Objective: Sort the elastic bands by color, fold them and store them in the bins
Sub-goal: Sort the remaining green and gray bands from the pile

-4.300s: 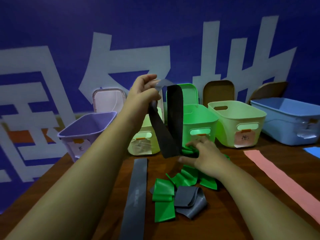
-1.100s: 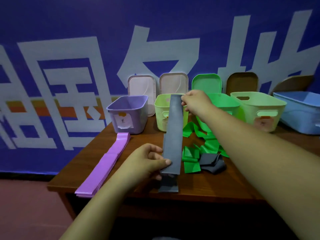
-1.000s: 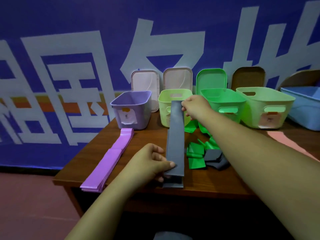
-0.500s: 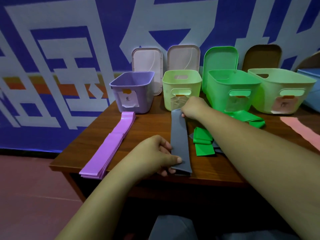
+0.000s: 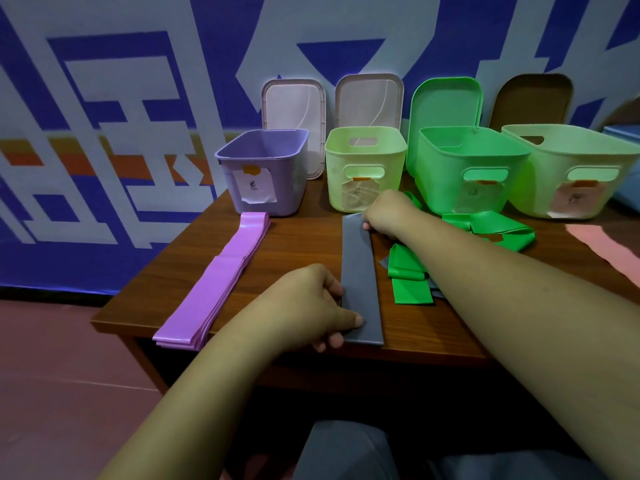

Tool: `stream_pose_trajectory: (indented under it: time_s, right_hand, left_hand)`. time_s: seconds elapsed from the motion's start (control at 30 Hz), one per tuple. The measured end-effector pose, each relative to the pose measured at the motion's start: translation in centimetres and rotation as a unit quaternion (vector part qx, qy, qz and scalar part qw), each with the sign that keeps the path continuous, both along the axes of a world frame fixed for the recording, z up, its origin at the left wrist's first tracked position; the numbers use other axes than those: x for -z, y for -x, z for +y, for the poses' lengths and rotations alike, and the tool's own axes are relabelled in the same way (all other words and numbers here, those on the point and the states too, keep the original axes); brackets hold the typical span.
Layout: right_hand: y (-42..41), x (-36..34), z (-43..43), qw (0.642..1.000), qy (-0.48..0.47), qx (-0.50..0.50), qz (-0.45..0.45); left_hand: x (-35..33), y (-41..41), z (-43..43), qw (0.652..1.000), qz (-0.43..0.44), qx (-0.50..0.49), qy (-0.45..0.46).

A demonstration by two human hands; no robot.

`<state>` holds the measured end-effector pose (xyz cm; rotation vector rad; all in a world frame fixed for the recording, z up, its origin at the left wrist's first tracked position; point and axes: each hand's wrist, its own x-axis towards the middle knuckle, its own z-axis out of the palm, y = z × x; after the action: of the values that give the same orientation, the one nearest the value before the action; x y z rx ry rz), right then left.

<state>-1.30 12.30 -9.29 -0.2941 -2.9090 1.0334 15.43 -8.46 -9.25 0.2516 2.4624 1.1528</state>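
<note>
Grey band (image 5: 360,268) flat on table: thin, limp, probably stretchy. Left hand (image 5: 308,306) pinches near end, right hand (image 5: 386,213) pinches far end. The ends look like the best holds.

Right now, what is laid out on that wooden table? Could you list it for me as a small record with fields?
Being handled: flat grey elastic band, lying lengthwise on the brown wooden table
Left hand: pinches its near end
Right hand: holds its far end
Left of it: stack of folded purple elastic bands
Right of it: loose bright green elastic bands
Bins behind: purple plastic bin, pale green plastic bin, bright green plastic bin, second pale green plastic bin
</note>
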Motion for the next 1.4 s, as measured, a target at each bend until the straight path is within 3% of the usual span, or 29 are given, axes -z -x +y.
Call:
stream_pose_trajectory:
  time_s: [0.27,0.4,0.87,1.0,1.23,1.33,1.4]
  right_hand:
    - [-0.2,-0.2,-0.8,0.997,-0.073,-0.012,-0.004]
    - [-0.5,-0.4,-0.9,0.993,-0.117,-0.026,-0.016]
    - [-0.1,0.2,0.0,0.998,-0.049,-0.040,0.004]
    - [-0.1,0.1,-0.5,0.994,-0.104,-0.030,-0.015]
    - [-1.7,-1.9,1.0,0.995,-0.052,-0.079,-0.033]
    - [-2.9,-2.9,2.9,0.990,-0.053,-0.134,-0.006]
    - [-4.0,-3.3,4.3,0.985,-0.077,-0.155,0.007]
  left_hand:
    - [-0.6,-0.9,-0.5,0.997,0.040,0.042,0.042]
    - [-1.0,-1.1,-0.7,0.985,0.087,0.078,0.123]
    - [-0.7,-1.5,-0.7,0.980,0.124,0.082,0.135]
    - [-0.8,-1.3,-0.6,0.978,0.117,0.092,0.143]
    - [-2.2,-0.7,-0.6,0.988,0.057,0.090,0.113]
    - [-2.8,0.8,0.5,0.971,0.156,0.074,0.164]
    - [-3.3,2.1,1.8,0.967,0.200,0.079,0.138]
